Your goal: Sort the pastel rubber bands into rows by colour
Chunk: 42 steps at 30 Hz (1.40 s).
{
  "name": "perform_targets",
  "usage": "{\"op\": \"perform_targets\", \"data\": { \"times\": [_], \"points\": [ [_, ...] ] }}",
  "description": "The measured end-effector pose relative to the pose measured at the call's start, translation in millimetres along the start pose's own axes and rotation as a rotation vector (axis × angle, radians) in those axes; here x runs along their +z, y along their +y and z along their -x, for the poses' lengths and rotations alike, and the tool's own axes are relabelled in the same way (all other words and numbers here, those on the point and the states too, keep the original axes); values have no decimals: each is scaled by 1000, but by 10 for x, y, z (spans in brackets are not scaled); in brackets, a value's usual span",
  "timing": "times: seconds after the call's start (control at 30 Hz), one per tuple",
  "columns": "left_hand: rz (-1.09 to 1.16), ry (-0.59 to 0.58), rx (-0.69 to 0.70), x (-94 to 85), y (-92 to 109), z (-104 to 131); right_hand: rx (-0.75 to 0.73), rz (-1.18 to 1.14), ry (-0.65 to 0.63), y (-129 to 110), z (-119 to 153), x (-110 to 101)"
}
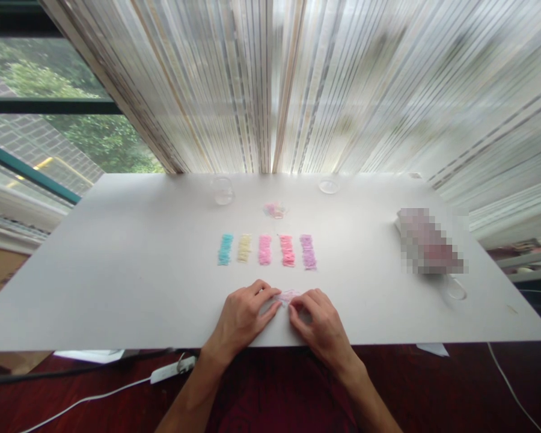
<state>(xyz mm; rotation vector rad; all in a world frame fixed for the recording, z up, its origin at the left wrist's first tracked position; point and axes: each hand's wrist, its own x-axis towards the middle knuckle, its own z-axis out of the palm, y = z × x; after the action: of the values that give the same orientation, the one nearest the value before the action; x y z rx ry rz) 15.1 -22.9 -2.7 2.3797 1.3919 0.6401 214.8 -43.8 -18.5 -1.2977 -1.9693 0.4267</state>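
Observation:
A small loose pile of pale pink-lilac thin pieces (290, 295) lies on the white table between my two hands. My left hand (252, 308) rests at the pile's left side, its index fingertip at the edge and its thumb a little apart. On the other side, my right hand (316, 316) has thumb and index finger pinched together at the pile. Whatever sits in that pinch is too small to make out. Beyond my hands stand neat columns of small thin pieces: blue (225, 249), pale yellow (244, 248), pink (264, 249), coral pink (287, 250) and purple (308, 252).
A mixed pastel heap (276, 210) lies behind the columns. Farther back are a clear cup (223, 191) and a clear round lid (329, 186). A blurred-out object (430, 242) with a white loop (457, 288) lies at the right. Striped curtains (234, 84) hang behind the table (130, 264).

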Motion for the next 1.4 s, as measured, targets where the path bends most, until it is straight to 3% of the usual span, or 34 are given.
{"op": "perform_targets", "data": {
  "times": [0.3, 0.47, 0.67, 1.03, 1.4],
  "points": [
    [9, -19, 6, 5, 50, -61, 80, -2, 45, 12, 22, -174],
    [20, -9, 8, 19, 52, -67, 110, 40, 15, 41, 39, -122],
    [-10, 29, 32, 11, 76, -61, 91, 61, 49, 67, 6, -47],
    [77, 84, 38, -68, 65, -49, 79, -94, 49, 9, 14, -145],
    [154, 113, 39, -141, 45, -104, 28, -109, 34, -4, -132, -165]
  ]
}}
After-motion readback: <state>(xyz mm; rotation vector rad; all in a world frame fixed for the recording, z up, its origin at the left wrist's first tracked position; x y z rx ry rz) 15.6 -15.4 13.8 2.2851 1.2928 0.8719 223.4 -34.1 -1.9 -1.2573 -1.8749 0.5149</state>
